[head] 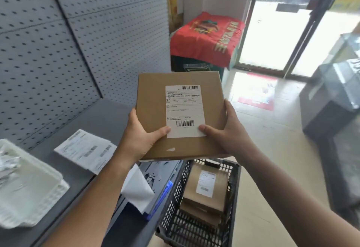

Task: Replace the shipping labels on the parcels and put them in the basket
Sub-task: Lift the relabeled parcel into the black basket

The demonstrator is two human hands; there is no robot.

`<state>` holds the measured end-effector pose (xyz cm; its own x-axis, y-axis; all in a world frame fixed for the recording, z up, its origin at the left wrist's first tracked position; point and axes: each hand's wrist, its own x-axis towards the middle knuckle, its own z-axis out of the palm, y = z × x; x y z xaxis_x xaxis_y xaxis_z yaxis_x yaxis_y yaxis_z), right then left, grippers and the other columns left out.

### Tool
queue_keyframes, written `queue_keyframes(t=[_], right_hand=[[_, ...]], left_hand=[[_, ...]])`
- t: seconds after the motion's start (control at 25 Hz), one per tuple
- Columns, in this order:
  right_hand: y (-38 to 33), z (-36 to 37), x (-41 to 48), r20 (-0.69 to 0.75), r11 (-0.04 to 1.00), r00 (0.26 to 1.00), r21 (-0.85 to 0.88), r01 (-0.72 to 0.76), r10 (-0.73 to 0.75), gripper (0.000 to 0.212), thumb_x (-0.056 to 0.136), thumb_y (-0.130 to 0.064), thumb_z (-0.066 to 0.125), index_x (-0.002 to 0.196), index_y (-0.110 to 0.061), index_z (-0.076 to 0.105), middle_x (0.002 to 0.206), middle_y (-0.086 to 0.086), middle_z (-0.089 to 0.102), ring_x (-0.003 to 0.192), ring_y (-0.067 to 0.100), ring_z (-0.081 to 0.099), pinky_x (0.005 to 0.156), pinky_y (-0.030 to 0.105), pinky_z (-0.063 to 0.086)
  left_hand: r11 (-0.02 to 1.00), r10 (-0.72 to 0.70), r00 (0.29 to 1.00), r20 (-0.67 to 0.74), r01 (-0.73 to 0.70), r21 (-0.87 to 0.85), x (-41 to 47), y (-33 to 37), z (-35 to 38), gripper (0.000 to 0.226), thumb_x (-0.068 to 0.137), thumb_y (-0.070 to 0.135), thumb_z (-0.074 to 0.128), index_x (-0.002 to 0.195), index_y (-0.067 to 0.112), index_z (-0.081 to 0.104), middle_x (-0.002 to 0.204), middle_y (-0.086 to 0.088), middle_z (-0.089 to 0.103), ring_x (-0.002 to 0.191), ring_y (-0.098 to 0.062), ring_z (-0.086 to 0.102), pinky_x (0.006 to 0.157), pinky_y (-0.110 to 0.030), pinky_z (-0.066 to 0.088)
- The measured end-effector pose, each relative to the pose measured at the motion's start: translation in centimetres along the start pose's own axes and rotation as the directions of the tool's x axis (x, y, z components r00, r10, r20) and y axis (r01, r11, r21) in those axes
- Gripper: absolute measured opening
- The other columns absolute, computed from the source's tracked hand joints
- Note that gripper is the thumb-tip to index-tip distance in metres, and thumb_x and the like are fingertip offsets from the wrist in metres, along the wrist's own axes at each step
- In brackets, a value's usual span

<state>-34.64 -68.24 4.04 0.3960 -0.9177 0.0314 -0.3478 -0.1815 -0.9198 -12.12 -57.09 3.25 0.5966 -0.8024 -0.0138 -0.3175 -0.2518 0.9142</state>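
Now: flat matte cardboard parcel (153, 100) gripped between my left hand (140, 137) and right hand (229, 132), thumbs pressing its smooth white label (184, 110); black lattice basket (236, 176) below them.

Grey counter (101, 118) and floor (272, 139) carrying the loose items.
Printed label sheets (85, 150) are lying flat mid-counter; a white plastic tray (29, 188) is sitting at the near left; a blank white sheet (137, 188) is hanging over the counter's edge; the black basket (231, 178) is sitting on the floor just beside it.
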Motion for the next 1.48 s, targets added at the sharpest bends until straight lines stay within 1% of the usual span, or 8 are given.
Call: queue_keyframes(t=[0.12, 0.28, 0.48, 0.6, 0.68, 0.88, 1.16, 1.48], right_hand=[[2.8, -1.7, 0.5, -0.045, 1.0, 0.999, 0.006, -0.025, 0.025, 0.096, 0.08, -0.03, 0.081, 0.151, -0.033, 0.018, 0.124, -0.023, 0.047, 0.102, -0.008, 0.053, 0.078, 0.005, 0.044], [7.5, -2.4, 0.9, -0.101, 0.995, 0.99, 0.032, -0.093, 0.096, 0.086, 0.079, -0.026, 0.082, 0.138, -0.044, 0.021, 0.111, -0.037, 0.041, 0.096, -0.021, 0.049, 0.068, 0.001, 0.045], [13.3, -1.7, 1.4, -0.139, 0.979, 0.97, 0.049, -0.196, 0.201, 0.088, 0.077, -0.03, 0.083, 0.143, -0.035, 0.025, 0.128, -0.018, 0.048, 0.113, 0.001, 0.055, 0.077, 0.01, 0.052], [16.9, -0.8, 1.6, -0.149, 0.965, 0.953, 0.054, -0.257, 0.262, 0.092, 0.075, -0.035, 0.085, 0.145, -0.032, 0.025, 0.137, -0.01, 0.048, 0.119, 0.009, 0.056, 0.095, 0.034, 0.055], [19.4, 0.1, 1.8, -0.157, 0.95, 0.937, 0.045, -0.31, 0.313, 0.102, 0.073, -0.038, 0.085, 0.151, -0.032, 0.019, 0.144, -0.009, 0.045, 0.123, 0.011, 0.054, 0.103, 0.04, 0.05], [25.5, 2.7, 1.8, -0.173, 0.911, 0.898, -0.004, -0.413, 0.406, 0.115, 0.076, -0.039, 0.083, 0.158, -0.023, 0.004, 0.16, -0.007, 0.025, 0.14, 0.009, 0.035, 0.117, 0.035, 0.033], [34.4, 6.2, 1.4, -0.162, 0.844, 0.835, -0.022, -0.535, 0.525, 0.117, 0.077, -0.039, 0.082, 0.158, -0.021, 0.001, 0.163, -0.007, 0.019, 0.142, 0.008, 0.031, 0.114, 0.024, 0.027], [44.3, 10.8, 1.7, -0.126, 0.791, 0.788, -0.037, -0.61, 0.602, 0.121, 0.074, -0.039, 0.084, 0.158, -0.021, -0.001, 0.164, -0.005, 0.016, 0.146, 0.01, 0.026, 0.12, 0.031, 0.024]], left_hand=[[1.0, -0.01, 0.997, 0.078, 0.008, 0.017, 1.9, -1.1, 3.7, 0.113, 0.066, 0.042, 0.093, 0.153, 0.024, 0.023, 0.137, 0.0, 0.057, 0.121, -0.021, 0.059, 0.103, -0.043, 0.052], [0.998, -0.041, 0.981, 0.19, 0.03, 0.056, 3.9, -3.1, 8.1, 0.115, 0.069, 0.042, 0.091, 0.156, 0.023, 0.019, 0.139, 0.0, 0.055, 0.12, -0.019, 0.057, 0.09, -0.029, 0.05], [0.994, -0.076, 0.951, 0.3, 0.046, 0.103, 6.0, -6.5, 12.5, 0.115, 0.07, 0.043, 0.091, 0.157, 0.023, 0.018, 0.139, 0.001, 0.054, 0.122, -0.018, 0.055, 0.101, -0.035, 0.048], [0.989, -0.111, 0.933, 0.343, 0.069, 0.131, 6.9, -9.2, 14.6, 0.121, 0.07, 0.045, 0.09, 0.158, 0.022, 0.012, 0.144, -0.001, 0.05, 0.123, -0.018, 0.052, 0.106, -0.039, 0.047], [0.985, -0.136, 0.917, 0.376, 0.086, 0.147, 7.7, -11.6, 16.1, 0.122, 0.07, 0.045, 0.09, 0.158, 0.022, 0.009, 0.148, -0.003, 0.048, 0.127, -0.02, 0.051, 0.109, -0.042, 0.045], [0.976, -0.186, 0.878, 0.441, 0.113, 0.187, 9.2, -17.8, 19.7, 0.121, 0.07, 0.045, 0.09, 0.159, 0.022, 0.01, 0.153, -0.006, 0.044, 0.135, -0.022, 0.047, 0.113, -0.041, 0.041], [0.953, -0.272, 0.815, 0.511, 0.152, 0.264, 10.1, -26.8, 24.5, 0.128, 0.07, 0.054, 0.087, 0.161, 0.026, 0.001, 0.163, -0.004, 0.033, 0.145, -0.024, 0.038, 0.118, -0.046, 0.035], [0.925, -0.344, 0.783, 0.518, 0.189, 0.329, 10.4, -35.9, 28.7, 0.128, 0.073, 0.049, 0.087, 0.162, 0.024, -0.001, 0.167, -0.004, 0.026, 0.15, -0.023, 0.03, 0.123, -0.046, 0.028]])
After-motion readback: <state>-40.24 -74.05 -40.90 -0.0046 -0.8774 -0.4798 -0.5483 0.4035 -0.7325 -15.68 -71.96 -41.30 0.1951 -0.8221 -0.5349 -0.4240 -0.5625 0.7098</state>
